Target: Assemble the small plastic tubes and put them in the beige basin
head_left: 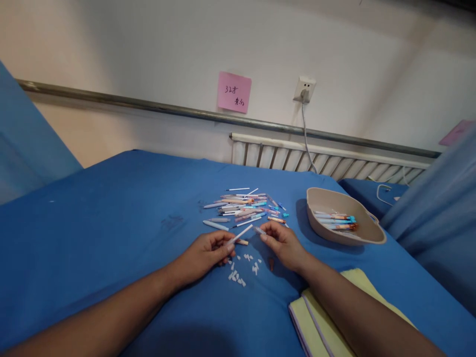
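My left hand (210,250) is closed on a slim white pen refill (242,233), which slants up to the right. A short cream-coloured piece (243,242) shows just beyond those fingers; whether they hold it too I cannot tell. My right hand (281,244) pinches a small translucent pen part (259,230), its tip close to the refill's upper end. Behind both hands lies a loose pile of pen barrels and refills (241,206). Several small white pieces (237,276) are scattered in front of the hands, with a small brown piece (271,264) by my right wrist.
A beige basin (366,233) holding several pens stands at the right on the blue sheet (111,208). Under my right forearm is a folded yellow towel (320,322). A radiator (275,156) and a wall rail (167,105) run behind; blue curtains (435,228) hang at the sides.
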A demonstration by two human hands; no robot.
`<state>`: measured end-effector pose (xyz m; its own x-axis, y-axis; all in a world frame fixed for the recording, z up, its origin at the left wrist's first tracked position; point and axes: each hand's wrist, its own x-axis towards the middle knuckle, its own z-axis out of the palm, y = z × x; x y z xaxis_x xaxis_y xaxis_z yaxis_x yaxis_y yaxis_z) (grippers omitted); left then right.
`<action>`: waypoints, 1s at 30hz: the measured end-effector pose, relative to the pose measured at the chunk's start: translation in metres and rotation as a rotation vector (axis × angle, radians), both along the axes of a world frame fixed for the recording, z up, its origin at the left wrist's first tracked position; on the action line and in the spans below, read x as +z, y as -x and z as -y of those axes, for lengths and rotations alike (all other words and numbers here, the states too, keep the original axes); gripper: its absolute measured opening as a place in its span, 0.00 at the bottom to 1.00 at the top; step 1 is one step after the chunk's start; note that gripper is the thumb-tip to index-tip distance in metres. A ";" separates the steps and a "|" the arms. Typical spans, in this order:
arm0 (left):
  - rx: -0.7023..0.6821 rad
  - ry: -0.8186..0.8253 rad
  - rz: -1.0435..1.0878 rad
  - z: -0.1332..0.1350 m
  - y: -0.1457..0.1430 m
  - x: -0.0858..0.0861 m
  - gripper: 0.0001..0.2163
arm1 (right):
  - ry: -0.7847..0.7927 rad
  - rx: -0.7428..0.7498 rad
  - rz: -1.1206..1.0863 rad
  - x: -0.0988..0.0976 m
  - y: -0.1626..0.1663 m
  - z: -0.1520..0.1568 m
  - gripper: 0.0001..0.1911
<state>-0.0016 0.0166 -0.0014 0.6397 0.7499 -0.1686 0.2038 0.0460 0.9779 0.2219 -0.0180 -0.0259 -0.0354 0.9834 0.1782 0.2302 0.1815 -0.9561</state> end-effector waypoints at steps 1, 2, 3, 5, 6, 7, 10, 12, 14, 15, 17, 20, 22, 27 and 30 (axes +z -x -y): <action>0.001 0.000 -0.004 0.000 0.000 0.000 0.15 | -0.060 -0.037 0.040 0.001 -0.001 -0.001 0.09; 0.001 -0.001 -0.008 0.000 0.000 0.001 0.15 | -0.118 -0.079 0.071 0.004 -0.003 -0.002 0.09; 0.000 -0.005 -0.012 0.001 0.000 0.001 0.15 | -0.164 -0.124 0.088 0.007 -0.004 -0.003 0.09; -0.004 -0.020 -0.014 0.001 0.000 0.003 0.15 | -0.196 -0.204 0.066 0.013 -0.005 -0.004 0.10; -0.006 -0.030 -0.014 0.002 0.000 0.003 0.15 | -0.181 -0.231 0.028 0.016 -0.006 -0.003 0.11; -0.010 -0.040 -0.018 0.002 -0.001 0.004 0.15 | -0.154 -0.249 -0.020 0.018 -0.005 -0.002 0.11; -0.035 -0.065 -0.053 0.004 -0.001 0.007 0.15 | -0.081 -0.262 -0.164 0.020 -0.002 0.002 0.14; -0.053 -0.078 -0.076 0.005 -0.002 0.009 0.15 | -0.065 -0.263 -0.220 0.018 -0.001 0.003 0.16; -0.061 -0.093 -0.087 0.006 -0.002 0.009 0.15 | -0.055 -0.263 -0.268 0.015 -0.001 0.002 0.17; -0.063 -0.100 -0.092 0.006 -0.002 0.009 0.15 | -0.048 -0.262 -0.296 0.014 -0.002 0.001 0.16; -0.068 -0.115 -0.105 0.006 -0.001 0.008 0.15 | -0.035 -0.249 -0.357 0.012 -0.003 -0.001 0.15; -0.082 -0.138 -0.116 0.006 0.000 0.005 0.14 | -0.028 -0.193 -0.394 0.012 -0.003 0.000 0.14; -0.090 -0.153 -0.124 0.005 0.001 0.004 0.14 | -0.032 -0.156 -0.387 0.012 -0.002 0.001 0.13; -0.114 -0.198 -0.163 0.004 0.001 0.006 0.15 | -0.024 -0.097 -0.383 0.013 0.000 0.003 0.13; -0.131 -0.218 -0.177 0.004 0.001 0.006 0.16 | -0.014 -0.061 -0.365 0.013 0.002 0.004 0.12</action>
<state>-0.0022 0.0124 0.0043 0.7085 0.6936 -0.1303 0.3622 -0.1989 0.9106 0.2198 -0.0224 -0.0131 0.0920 0.9790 0.1820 -0.1143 0.1919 -0.9747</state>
